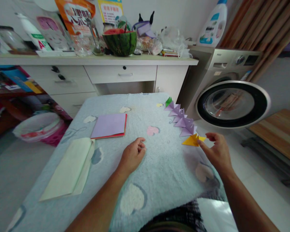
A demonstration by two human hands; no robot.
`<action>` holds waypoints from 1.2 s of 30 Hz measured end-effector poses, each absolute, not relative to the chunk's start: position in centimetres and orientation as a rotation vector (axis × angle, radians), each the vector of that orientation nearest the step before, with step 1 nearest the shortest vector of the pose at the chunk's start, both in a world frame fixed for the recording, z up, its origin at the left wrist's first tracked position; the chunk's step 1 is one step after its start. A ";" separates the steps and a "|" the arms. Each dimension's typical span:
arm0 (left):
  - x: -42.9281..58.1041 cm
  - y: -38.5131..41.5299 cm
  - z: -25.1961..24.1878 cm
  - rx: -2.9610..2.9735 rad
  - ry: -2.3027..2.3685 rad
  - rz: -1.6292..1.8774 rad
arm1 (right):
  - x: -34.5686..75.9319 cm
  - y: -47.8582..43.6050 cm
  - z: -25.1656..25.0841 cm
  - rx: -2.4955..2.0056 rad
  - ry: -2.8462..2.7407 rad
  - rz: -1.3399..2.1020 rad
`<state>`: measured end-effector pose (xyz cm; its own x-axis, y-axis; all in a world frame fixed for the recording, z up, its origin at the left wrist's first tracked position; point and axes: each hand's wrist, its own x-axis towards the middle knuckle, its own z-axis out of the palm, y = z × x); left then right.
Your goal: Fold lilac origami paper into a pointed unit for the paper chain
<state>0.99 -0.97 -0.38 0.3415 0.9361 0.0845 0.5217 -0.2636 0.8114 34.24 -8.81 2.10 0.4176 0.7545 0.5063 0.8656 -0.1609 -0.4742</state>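
Note:
My left hand (pixel 133 154) rests near the middle of the cloth-covered table, fingers curled together with nothing visible in them. My right hand (pixel 217 150) is at the table's right edge, its thumb touching a yellow folded-paper piece (pixel 191 140). The index finger stands apart from the thumb, and part of the yellow paper shows between them. Beyond it runs a slanting row of pointed purple folded-paper pieces (pixel 184 122), with a green one (pixel 168 101) at the far end. Left of my left hand lies a stack of square purple paper (pixel 109 125) with red sheets underneath.
A folded pale-green sheet (pixel 67 167) lies at the table's left. Behind stands a white cabinet (pixel 103 72) bearing a cut watermelon (pixel 122 43), bags and bottles. A washing machine (pixel 214 69) with its door (pixel 262 106) swung out is at right; a lined pink basket (pixel 54 135) at left.

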 end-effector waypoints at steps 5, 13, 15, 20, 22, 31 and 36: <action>1.2 -1.0 -0.5 1.917 1.278 0.784 | 28.3 -9.5 5.2 -1.615 -1.513 -0.142; 0.3 -0.3 0.5 2.134 1.533 1.034 | 19.9 -3.9 5.8 -1.454 -2.364 0.416; -0.5 0.3 0.8 2.164 1.691 1.101 | 18.3 -2.4 5.2 -1.440 -2.424 0.412; -2.1 2.1 0.5 2.085 2.041 1.173 | 16.5 0.0 1.7 -1.390 -2.342 0.309; -2.5 2.7 -0.2 2.075 2.130 1.145 | 16.6 0.2 0.3 -1.376 -2.319 0.299; -2.8 3.6 -2.1 2.137 2.219 0.866 | 16.9 -0.1 -0.9 -1.364 -2.303 0.282; -3.0 3.3 -1.9 2.152 2.236 0.853 | 16.9 0.0 -0.9 -1.369 -2.297 0.307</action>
<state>-3.03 3.34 -1.95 -0.1043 0.9075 0.4069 0.9480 -0.0330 0.3166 16.88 0.00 -0.89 -0.4087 0.8745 0.2612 0.7752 0.4837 -0.4064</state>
